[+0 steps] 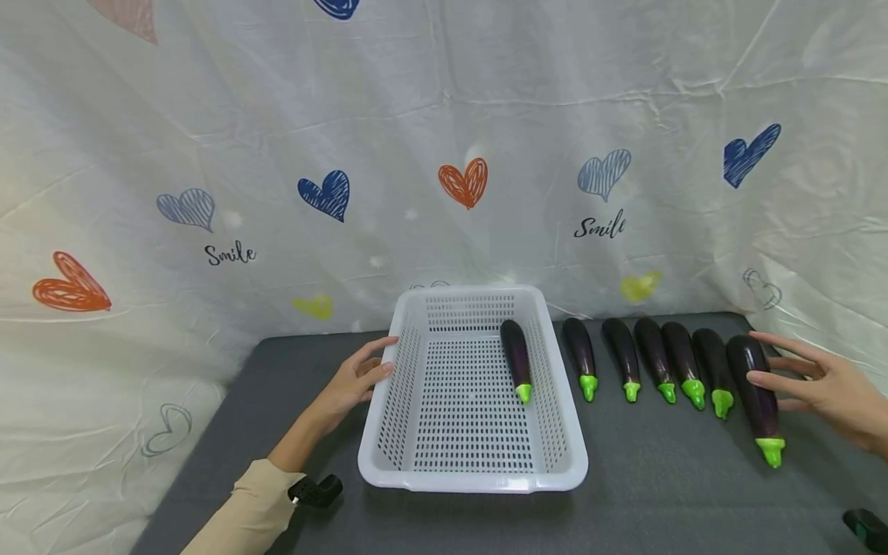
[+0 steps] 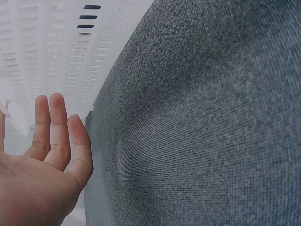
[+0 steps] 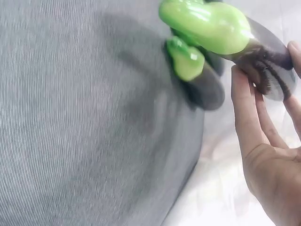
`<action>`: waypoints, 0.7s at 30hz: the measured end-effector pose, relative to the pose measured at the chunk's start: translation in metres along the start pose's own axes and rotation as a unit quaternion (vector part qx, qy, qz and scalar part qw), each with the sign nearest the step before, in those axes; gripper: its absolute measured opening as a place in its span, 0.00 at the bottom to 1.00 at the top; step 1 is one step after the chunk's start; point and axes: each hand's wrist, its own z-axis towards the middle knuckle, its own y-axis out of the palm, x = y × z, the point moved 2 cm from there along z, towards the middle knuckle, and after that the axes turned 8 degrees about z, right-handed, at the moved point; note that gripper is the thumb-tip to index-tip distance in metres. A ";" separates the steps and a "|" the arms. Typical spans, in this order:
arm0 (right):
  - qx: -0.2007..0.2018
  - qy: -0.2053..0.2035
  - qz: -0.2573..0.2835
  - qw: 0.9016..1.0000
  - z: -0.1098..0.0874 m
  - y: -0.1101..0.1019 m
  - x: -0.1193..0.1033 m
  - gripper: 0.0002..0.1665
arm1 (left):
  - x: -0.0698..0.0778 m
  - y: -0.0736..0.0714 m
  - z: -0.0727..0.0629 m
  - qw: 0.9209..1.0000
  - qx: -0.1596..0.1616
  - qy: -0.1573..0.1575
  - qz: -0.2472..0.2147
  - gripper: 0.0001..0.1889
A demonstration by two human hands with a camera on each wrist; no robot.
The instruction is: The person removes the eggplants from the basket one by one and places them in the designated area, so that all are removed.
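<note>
At the right end of a row of eggplants, my right hand point(image 1: 822, 389) grips a dark purple eggplant point(image 1: 756, 393) with a bright green stem end, thumb on one side and fingers on the other. In the right wrist view this eggplant point(image 3: 265, 66) overlaps its neighbours, its green cap point(image 3: 211, 23) close to the camera. My left hand point(image 1: 357, 378) touches the left rim of a white perforated plastic basket point(image 1: 371, 462) with its fingertips. The left wrist view shows its outer fingers point(image 2: 59, 127) loosely extended beside the basket wall. One eggplant point(image 1: 516, 358) lies inside the basket, near its right wall.
Several more eggplants, including one point(image 1: 580, 354) close to the basket, lie side by side on the dark grey cloth-covered table point(image 1: 645, 493), green ends toward me. A white curtain point(image 1: 388, 139) printed with hearts hangs behind the table's back edge.
</note>
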 end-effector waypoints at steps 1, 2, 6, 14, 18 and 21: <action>0.001 0.003 -0.001 1.000 0.000 -0.002 0.002 0.45 | 0.000 0.000 0.000 1.000 -0.001 0.000 0.000 0.29; 0.003 0.008 -0.005 1.000 0.001 -0.004 0.004 0.46 | 0.000 0.000 0.000 1.000 -0.002 0.001 0.000 0.30; 0.001 0.018 -0.008 1.000 0.004 -0.011 0.012 0.47 | -0.001 0.000 0.001 1.000 -0.001 0.003 -0.001 0.29; 0.004 0.027 -0.014 1.000 0.016 -0.023 0.026 0.49 | -0.002 -0.001 0.003 1.000 -0.005 0.009 0.009 0.30; 0.003 0.039 -0.022 0.999 0.025 -0.026 0.031 0.51 | -0.002 -0.001 0.004 1.000 -0.004 0.005 0.012 0.30; -0.002 0.051 -0.028 0.998 0.031 -0.029 0.035 0.54 | -0.002 -0.001 0.003 1.000 -0.003 0.003 0.013 0.29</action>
